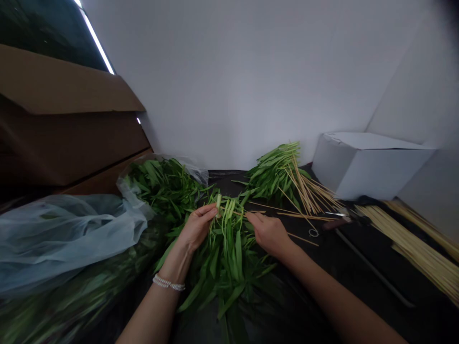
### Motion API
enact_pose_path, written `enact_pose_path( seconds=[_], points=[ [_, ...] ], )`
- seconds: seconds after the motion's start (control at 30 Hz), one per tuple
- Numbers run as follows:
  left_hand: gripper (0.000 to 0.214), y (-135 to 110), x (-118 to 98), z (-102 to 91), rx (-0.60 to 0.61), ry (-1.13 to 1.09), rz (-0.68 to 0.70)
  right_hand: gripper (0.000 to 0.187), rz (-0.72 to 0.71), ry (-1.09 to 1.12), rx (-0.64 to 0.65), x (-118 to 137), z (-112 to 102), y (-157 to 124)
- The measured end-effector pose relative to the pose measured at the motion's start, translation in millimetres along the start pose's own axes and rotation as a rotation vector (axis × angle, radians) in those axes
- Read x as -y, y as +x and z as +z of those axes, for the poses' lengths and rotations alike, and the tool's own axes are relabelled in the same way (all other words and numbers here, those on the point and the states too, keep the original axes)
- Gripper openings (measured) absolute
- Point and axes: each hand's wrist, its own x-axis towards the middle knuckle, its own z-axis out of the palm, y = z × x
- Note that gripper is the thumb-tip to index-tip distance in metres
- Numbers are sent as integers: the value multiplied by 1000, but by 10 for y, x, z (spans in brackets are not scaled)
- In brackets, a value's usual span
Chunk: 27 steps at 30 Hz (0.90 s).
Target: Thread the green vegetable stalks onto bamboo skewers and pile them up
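Note:
My left hand [201, 224], with a white beaded bracelet at the wrist, is closed with thumb and fingers on a short, pale green leafy stem [218, 199]. To its right, my right hand [268, 230] pinches a thin wooden skewer [241, 213] that runs toward the left hand. Between the hands, several pale stems sit side by side along the skewer, their long green leaves [229, 253] hanging down toward me. How the skewer meets the stems is too small to make out.
A pile of leafy greens on skewers [279, 167] lies behind my right hand. Scissors [333, 223], a dark rod [376, 270] and bundled pale sticks [412, 243] lie right, before a white box [362, 165]. Loose greens [161, 184] and a plastic bag [71, 234] are left.

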Motion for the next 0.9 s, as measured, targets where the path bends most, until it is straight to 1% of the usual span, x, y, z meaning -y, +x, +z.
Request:
enact_pose_path(
  seconds=[0.07, 0.2, 0.27, 0.37, 0.47, 0.57, 0.7, 0.8, 0.9],
  points=[
    [33, -3, -3, 0, 1, 0, -2, 41, -2, 11, -18, 1, 8, -1],
    [34, -5, -2, -3, 5, -5, -24, 40, -10, 29, -121, 1, 37, -8],
    [33, -3, 4, -7, 5, -6, -18, 39, 1, 63, -139, 8, 44, -10],
    [32, -2, 21, -10, 17, 10, -6, 33, 37, 141, -89, 33, 46, -8],
    [31, 0, 47, -8, 72, 69, 2, 29, 51, 172, -12, 63, 44, -5],
    [31, 3, 81, -2, 107, 103, 22, 30, 46, 131, 11, 74, 41, -1],
    [30, -2, 105, 22, 57, 125, 81, 35, 19, 42, -20, 45, 46, 0],
    [29, -20, 95, 44, 76, 203, 99, 36, -9, -21, -67, 18, 55, -5],
    [25, -39, 78, 53, 97, 271, 101, 36, -50, -51, -144, 4, 61, -11]
  ],
)
